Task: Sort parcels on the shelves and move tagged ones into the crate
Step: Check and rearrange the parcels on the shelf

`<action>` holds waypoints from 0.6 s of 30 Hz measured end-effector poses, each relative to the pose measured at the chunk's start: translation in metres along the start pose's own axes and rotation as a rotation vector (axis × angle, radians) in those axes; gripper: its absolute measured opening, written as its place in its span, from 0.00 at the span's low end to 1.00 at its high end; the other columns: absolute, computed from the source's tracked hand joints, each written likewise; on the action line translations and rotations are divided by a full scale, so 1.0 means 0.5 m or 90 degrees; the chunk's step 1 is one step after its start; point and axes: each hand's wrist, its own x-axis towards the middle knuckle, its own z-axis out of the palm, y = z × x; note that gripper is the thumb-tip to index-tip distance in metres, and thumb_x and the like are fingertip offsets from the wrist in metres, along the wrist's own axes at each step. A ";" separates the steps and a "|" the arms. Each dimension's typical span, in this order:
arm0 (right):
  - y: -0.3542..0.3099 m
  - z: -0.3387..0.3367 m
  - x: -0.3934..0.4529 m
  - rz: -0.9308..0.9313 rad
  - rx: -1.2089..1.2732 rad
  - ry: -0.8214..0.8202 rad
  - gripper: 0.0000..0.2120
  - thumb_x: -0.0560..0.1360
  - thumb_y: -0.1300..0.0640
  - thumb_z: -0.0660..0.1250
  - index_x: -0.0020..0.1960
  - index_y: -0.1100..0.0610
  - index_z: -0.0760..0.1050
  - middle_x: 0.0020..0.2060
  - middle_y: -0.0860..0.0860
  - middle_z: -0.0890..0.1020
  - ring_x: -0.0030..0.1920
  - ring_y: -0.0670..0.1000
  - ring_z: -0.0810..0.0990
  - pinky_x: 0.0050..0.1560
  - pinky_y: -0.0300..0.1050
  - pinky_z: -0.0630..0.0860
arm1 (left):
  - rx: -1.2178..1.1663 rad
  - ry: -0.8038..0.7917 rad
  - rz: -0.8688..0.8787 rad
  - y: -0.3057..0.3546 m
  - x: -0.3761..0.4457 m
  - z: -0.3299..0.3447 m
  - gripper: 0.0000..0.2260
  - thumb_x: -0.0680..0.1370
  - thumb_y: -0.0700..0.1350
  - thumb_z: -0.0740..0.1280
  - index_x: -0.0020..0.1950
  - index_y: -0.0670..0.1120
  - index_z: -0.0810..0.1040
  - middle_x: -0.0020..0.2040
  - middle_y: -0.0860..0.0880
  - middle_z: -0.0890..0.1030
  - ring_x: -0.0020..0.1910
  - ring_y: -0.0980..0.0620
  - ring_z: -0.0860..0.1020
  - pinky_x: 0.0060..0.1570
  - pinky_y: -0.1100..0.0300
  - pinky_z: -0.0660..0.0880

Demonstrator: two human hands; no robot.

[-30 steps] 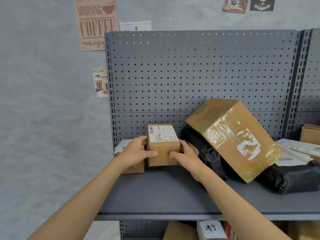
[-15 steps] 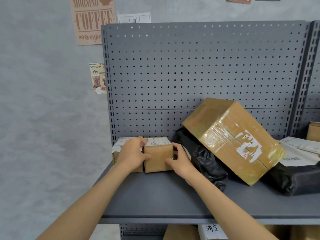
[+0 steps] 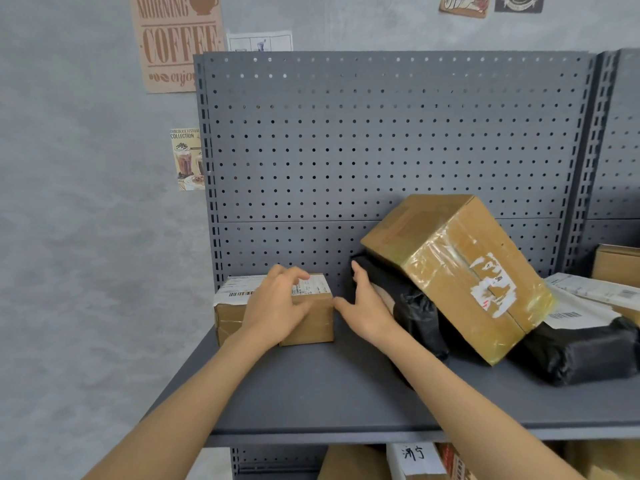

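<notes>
Left hand lies spread across the labelled top of a small cardboard box, fingers loose, not clamped. Right hand is open, thumb touching that box's right edge. Both boxes sit side by side at the grey shelf's left end; a big taped carton leans on black bags nearby.

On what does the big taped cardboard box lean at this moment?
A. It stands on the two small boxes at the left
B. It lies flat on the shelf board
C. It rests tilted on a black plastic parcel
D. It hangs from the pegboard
C: the big taped box sits tilted, its left end raised on the black plastic parcel.
</notes>
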 end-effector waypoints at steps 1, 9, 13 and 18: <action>-0.002 -0.010 -0.001 -0.002 -0.004 0.007 0.37 0.77 0.59 0.63 0.77 0.55 0.44 0.76 0.54 0.57 0.76 0.53 0.55 0.74 0.48 0.57 | -0.031 -0.002 0.022 0.010 -0.002 0.004 0.18 0.72 0.47 0.69 0.61 0.53 0.73 0.57 0.51 0.72 0.42 0.55 0.71 0.43 0.61 0.68; -0.039 -0.064 -0.029 -0.185 -0.408 0.128 0.28 0.77 0.62 0.59 0.75 0.56 0.55 0.74 0.58 0.58 0.73 0.58 0.60 0.68 0.49 0.62 | -0.310 -0.334 -0.004 0.086 -0.027 0.072 0.33 0.68 0.58 0.72 0.68 0.48 0.66 0.64 0.48 0.73 0.55 0.51 0.77 0.56 0.51 0.76; -0.044 -0.106 -0.030 -0.181 -0.591 0.153 0.29 0.77 0.58 0.61 0.74 0.59 0.55 0.71 0.58 0.64 0.69 0.57 0.65 0.66 0.48 0.65 | -0.309 -0.424 -0.073 0.101 -0.042 0.101 0.51 0.60 0.69 0.70 0.76 0.52 0.53 0.73 0.49 0.63 0.68 0.51 0.68 0.66 0.54 0.68; -0.030 -0.152 -0.031 -0.117 -0.763 0.123 0.25 0.76 0.46 0.60 0.68 0.59 0.67 0.68 0.57 0.69 0.73 0.57 0.58 0.75 0.54 0.48 | -0.371 -0.469 -0.131 0.110 -0.048 0.120 0.52 0.61 0.68 0.71 0.77 0.52 0.49 0.75 0.47 0.61 0.68 0.49 0.69 0.69 0.52 0.65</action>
